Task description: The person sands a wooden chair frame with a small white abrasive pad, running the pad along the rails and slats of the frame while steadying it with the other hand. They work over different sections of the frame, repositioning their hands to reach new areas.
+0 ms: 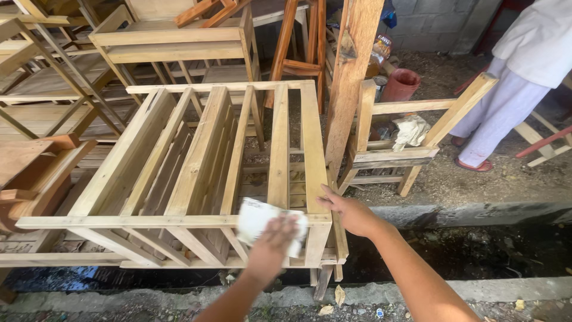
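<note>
Pale sheet of paper or sanding paper, blurred by movement, lies pressed flat against the near top rail of a bare wooden frame, just under the fingers of the left hand, which are spread flat on top of it rather than curled around it. Just to the right of those fingers, the right hand rests on the frame's near corner post, its fingers laid together along the wood with the thumb pointing toward the sheet; it steadies the wood without gripping anything. The frame is a slatted piece of unfinished furniture lying on its side, its rails running away from the fingers toward a stack of similar wooden frames beyond. Left of the fingers, darker reddish wooden pieces sit beside the frame. Beyond the right hand's fingers a rough upright plank leans, and behind it stands a smaller wooden frame with a crumpled pale cloth on it and a reddish bucket near it. Farther right, well apart from both hands, another person in light clothes and red sandals stands on the dirt ground. Below the fingers runs a dark wet gutter edged by a concrete kerb.
</note>
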### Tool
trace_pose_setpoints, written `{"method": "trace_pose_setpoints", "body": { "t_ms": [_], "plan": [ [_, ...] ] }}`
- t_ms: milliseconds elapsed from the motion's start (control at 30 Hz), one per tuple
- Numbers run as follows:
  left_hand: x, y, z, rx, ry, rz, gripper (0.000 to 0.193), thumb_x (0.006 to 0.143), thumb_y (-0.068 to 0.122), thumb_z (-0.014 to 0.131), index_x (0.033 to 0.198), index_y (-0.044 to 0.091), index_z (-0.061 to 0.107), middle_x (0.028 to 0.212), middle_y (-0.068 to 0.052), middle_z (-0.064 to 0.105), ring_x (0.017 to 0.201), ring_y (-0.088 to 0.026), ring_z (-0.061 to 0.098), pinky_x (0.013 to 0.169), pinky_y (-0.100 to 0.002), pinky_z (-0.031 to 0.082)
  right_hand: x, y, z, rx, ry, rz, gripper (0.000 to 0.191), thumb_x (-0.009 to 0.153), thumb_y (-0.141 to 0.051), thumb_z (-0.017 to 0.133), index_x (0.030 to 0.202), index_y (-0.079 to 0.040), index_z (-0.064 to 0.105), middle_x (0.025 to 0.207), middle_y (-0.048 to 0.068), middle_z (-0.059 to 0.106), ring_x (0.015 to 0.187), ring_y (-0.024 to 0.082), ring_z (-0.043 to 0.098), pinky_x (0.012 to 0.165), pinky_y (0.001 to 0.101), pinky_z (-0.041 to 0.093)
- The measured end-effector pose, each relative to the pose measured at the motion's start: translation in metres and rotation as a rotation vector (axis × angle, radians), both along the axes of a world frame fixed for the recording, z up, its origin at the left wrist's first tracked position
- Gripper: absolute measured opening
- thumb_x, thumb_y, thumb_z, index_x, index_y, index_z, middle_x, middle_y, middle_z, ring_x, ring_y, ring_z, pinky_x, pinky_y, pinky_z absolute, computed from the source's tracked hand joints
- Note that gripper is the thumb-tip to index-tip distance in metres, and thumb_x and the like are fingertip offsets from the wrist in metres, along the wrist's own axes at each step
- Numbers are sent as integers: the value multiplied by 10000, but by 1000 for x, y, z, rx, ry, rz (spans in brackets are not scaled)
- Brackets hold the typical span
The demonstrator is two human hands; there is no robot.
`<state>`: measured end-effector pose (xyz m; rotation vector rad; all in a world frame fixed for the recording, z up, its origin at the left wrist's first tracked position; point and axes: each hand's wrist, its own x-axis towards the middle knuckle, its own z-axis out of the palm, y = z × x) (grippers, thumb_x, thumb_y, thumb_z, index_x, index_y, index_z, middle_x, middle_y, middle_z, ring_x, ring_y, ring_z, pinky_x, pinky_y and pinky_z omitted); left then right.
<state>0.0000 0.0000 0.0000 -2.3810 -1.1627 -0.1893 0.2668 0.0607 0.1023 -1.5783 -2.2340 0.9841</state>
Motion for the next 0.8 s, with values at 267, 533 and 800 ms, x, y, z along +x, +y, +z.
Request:
{"method": "trace_pose_setpoints", "body": {
  "t_ms": [267, 533, 800],
  "plan": [
    [48, 14, 16, -286, -530, -257, 541, 956, -111, 544, 1434, 124, 640, 1590, -22, 529, 1470, -244, 476, 1141, -300, 408, 10, 4, 4, -16, -19, 56, 1071, 695, 237, 434, 1613, -234, 148, 1534, -144, 491, 1453, 185, 471, 1136, 281, 405],
    [-27, -2, 30, -86, -315, -70, 602, 816, -71, 547, 1386, 120, 573, 1568, -71, 461, 1460, -306, 405, 1151, -426, 401, -4, 0, 7, 11, -100, 2, 1007, 711, 204, 449, 1581, -268, 262, 1518, -143, 514, 1388, 237, 529, 1098, 328, 462],
    [40, 7, 13, -118, -544, -219, 473, 852, -66, 524, 1274, 116, 635, 1505, -69, 593, 1400, -281, 516, 1167, -386, 428, -24, 4, 19, 112, -480, -55, 746, 868, 19, 497, 1446, -443, 596, 1361, 49, 656, 1230, 290, 646, 1072, 381, 511]
  ]
}}
